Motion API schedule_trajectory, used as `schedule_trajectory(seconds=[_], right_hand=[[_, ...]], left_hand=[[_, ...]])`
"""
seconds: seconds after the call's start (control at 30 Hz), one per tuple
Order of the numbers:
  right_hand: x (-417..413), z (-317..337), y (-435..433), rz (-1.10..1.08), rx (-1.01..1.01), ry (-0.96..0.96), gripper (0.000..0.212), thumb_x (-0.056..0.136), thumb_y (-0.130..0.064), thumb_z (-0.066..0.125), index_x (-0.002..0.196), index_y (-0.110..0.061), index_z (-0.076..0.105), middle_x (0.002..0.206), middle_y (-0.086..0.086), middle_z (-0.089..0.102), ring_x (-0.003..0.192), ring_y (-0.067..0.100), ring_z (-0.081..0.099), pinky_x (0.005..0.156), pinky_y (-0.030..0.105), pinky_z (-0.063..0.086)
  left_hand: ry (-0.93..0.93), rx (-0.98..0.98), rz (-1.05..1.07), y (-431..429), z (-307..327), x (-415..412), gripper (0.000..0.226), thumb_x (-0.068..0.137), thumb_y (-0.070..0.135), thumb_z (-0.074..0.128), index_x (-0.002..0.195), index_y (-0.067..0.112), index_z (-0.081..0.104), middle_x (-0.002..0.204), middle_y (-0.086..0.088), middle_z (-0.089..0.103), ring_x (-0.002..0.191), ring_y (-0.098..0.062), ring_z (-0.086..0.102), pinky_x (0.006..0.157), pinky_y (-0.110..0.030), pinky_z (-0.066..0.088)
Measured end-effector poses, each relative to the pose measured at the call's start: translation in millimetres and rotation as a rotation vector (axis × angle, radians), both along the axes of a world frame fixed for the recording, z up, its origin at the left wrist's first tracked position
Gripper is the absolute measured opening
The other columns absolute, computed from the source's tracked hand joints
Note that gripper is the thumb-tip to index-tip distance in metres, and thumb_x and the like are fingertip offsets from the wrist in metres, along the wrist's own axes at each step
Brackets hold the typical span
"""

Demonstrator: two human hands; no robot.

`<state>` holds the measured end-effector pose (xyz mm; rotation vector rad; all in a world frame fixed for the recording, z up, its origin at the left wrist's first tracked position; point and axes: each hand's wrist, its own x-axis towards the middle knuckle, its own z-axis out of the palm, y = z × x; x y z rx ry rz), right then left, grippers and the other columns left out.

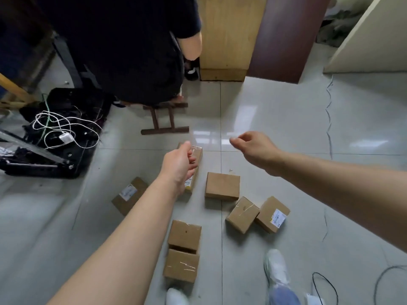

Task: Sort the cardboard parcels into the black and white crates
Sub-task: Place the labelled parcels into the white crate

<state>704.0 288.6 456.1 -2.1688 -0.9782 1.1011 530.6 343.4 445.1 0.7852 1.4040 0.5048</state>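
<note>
Head view: seven brown cardboard parcels point(222, 185) lie scattered on the grey tiled floor point(286, 128); no crates visible. Left hand point(179, 167) and right hand point(253, 148) hover empty, fingers loosely curled. Best: pick one parcel, grip opposite edges firmly, locate crates first.

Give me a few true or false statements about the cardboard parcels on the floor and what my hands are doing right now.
1. Seven brown cardboard parcels lie on the pale tiled floor. True.
2. The right hand grips a parcel. False: it hangs empty above the floor.
3. The plain square parcel shows a white label on top. False: its top is bare.
4. The left hand is above the long taped parcel. True.
5. The black and white crates are in view. False: neither appears.
</note>
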Motion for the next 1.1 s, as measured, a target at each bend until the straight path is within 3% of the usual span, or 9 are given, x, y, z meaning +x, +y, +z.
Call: schedule_trajectory(seconds=[0.13,0.27,0.47,0.53,0.6,0.67,0.8,0.93,1.1], right_hand=[[32.6,-98.5,-0.1,-0.018,-0.074,0.024,0.047,0.096,-0.037,0.049,0.109,0.007,0.06,0.114,0.025,0.062,0.105,0.035,0.059,0.09,0.044,0.047],[53.3,-195.9,-6.3,-0.072,-0.138,0.086,0.046,0.097,-0.038,0.047,0.11,0.004,0.059,0.118,0.019,0.061,0.097,0.026,0.058,0.085,0.035,0.045],[69.0,-319.8,-8.6,-0.181,-0.201,0.159,0.061,0.095,-0.046,0.045,0.136,0.0,0.044,0.14,0.013,0.047,0.127,0.028,0.044,0.098,0.034,0.036],[70.8,-352.9,-7.2,-0.214,-0.219,0.177,0.065,0.095,-0.048,0.044,0.139,-0.001,0.04,0.143,0.012,0.044,0.129,0.028,0.042,0.099,0.034,0.034],[71.5,-385.7,-5.1,-0.251,-0.236,0.194,0.066,0.094,-0.048,0.045,0.14,-0.001,0.038,0.142,0.012,0.044,0.128,0.029,0.042,0.094,0.033,0.034],[71.2,-414.4,-3.9,-0.285,-0.257,0.213,0.067,0.094,-0.047,0.045,0.141,0.0,0.036,0.143,0.013,0.043,0.127,0.029,0.042,0.09,0.031,0.033],[68.8,-465.2,-4.8,-0.363,-0.308,0.257,0.072,0.094,-0.051,0.044,0.142,0.0,0.032,0.143,0.013,0.041,0.124,0.027,0.042,0.089,0.031,0.032],[62.3,-501.8,-7.1,-0.413,-0.353,0.366,0.076,0.093,-0.055,0.043,0.144,-0.001,0.03,0.151,0.012,0.033,0.138,0.03,0.032,0.107,0.036,0.028],[59.7,-500.8,-2.6,-0.483,-0.319,0.458,0.077,0.092,-0.055,0.045,0.146,-0.004,0.027,0.153,0.008,0.029,0.14,0.027,0.027,0.112,0.037,0.022]], left_hand=[[0.064,-0.086,0.039,-3.3,-96.9,27.6,0.025,0.096,0.032,0.05,0.079,0.014,0.055,0.074,-0.002,0.054,0.079,-0.021,0.055,0.068,-0.025,0.047],[0.129,-0.124,0.032,-3.1,-183.4,44.0,0.024,0.097,0.034,0.048,0.088,0.014,0.056,0.08,-0.002,0.057,0.082,-0.018,0.056,0.067,-0.024,0.047],[0.234,-0.113,-0.022,16.1,-291.3,58.8,0.02,0.095,0.032,0.047,0.085,0.016,0.051,0.075,-0.002,0.049,0.07,-0.015,0.044,0.056,-0.022,0.034],[0.276,-0.101,-0.056,22.1,-322.2,62.7,0.025,0.094,0.035,0.048,0.089,0.012,0.055,0.081,-0.005,0.054,0.075,-0.018,0.05,0.062,-0.025,0.041],[0.327,-0.1,-0.092,25.2,-354.0,68.5,0.041,0.094,0.039,0.048,0.111,0.003,0.059,0.108,-0.014,0.062,0.102,-0.029,0.059,0.086,-0.038,0.048],[0.371,-0.116,-0.129,27.0,-383.8,73.3,0.05,0.095,0.038,0.047,0.125,-0.002,0.054,0.123,-0.02,0.059,0.116,-0.038,0.054,0.097,-0.045,0.044],[0.397,-0.105,-0.167,29.1,-436.3,80.5,0.025,0.097,0.037,0.046,0.093,0.014,0.052,0.078,0.005,0.049,0.069,-0.011,0.046,0.073,-0.028,0.036],[0.306,-0.165,-0.19,29.5,-476.3,82.8,0.051,0.096,0.041,0.048,0.132,0.005,0.048,0.125,-0.007,0.053,0.105,-0.02,0.047,0.088,-0.028,0.029],[0.263,-0.206,-0.163,31.4,-477.8,82.4,0.053,0.093,0.047,0.051,0.13,0.009,0.052,0.113,0.0,0.055,0.106,-0.02,0.051,0.095,-0.032,0.037]])
